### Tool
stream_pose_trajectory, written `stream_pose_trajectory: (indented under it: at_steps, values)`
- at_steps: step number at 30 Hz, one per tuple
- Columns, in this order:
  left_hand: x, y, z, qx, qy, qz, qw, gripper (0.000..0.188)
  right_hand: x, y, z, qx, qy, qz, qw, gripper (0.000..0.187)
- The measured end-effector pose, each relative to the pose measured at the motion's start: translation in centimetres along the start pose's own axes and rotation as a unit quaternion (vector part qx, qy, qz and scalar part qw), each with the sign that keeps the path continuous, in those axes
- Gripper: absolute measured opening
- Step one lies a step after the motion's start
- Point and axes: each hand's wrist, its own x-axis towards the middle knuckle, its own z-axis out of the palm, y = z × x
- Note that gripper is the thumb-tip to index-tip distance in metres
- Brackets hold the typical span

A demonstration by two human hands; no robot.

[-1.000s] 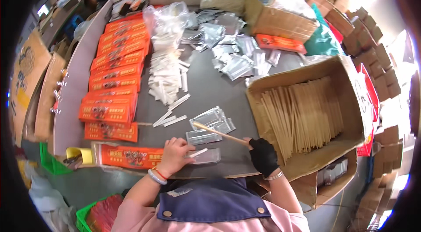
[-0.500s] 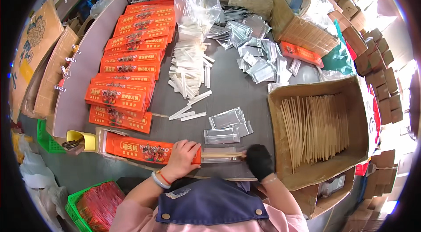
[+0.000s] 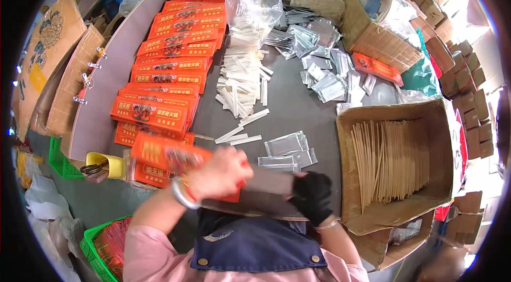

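My left hand (image 3: 221, 173), blurred by motion, grips a red printed paper sleeve (image 3: 159, 151) that is lifted and tilted over another red sleeve (image 3: 151, 173) lying at the table's front edge. My right hand (image 3: 314, 197), in a black fingerless glove, is right of it with its fingers curled. A smeared brownish strip runs between the two hands; what it is and what the right fingers hold I cannot make out. Just beyond the right hand lie a few flat clear packets (image 3: 286, 144). White paper-like strips (image 3: 238, 77) form a heap farther back, with several loose ones nearer me.
Overlapping red sleeves (image 3: 170, 63) fill the table's left side. Silvery packets (image 3: 324, 77) are piled at the back right. At right stands a cardboard box (image 3: 348, 165) of wooden chopsticks (image 3: 396, 159). A yellow holder with scissors (image 3: 112, 166) sits at the front left corner.
My left hand has raised a red sleeve off the front edge and tilted it. Another red sleeve shows beneath. The chopsticks and clear packet that stuck out between my hands no longer show distinctly.
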Motion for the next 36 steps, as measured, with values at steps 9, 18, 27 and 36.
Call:
stream_pose_trajectory:
  at_steps: [9,18,27,36]
  values:
    - [-5.3,1.9,8.6,-0.036,0.157,-0.357,0.920,0.094,-1.6,0.3,0.7,0.016,0.028,0.035,0.999,0.062]
    - [-5.6,1.3,10.8,-0.117,0.160,-0.364,0.910,0.103,-0.1,-1.8,3.6,0.063,-0.110,-0.030,0.992,0.067]
    - [1.4,-3.9,8.0,-0.128,0.233,-0.258,0.929,0.035,-2.0,6.7,3.5,0.030,0.180,0.121,0.976,0.043]
    - [4.9,-0.9,10.5,-0.087,0.242,-0.147,0.955,0.012,-6.1,15.1,1.8,-0.218,-0.030,0.452,0.865,0.018]
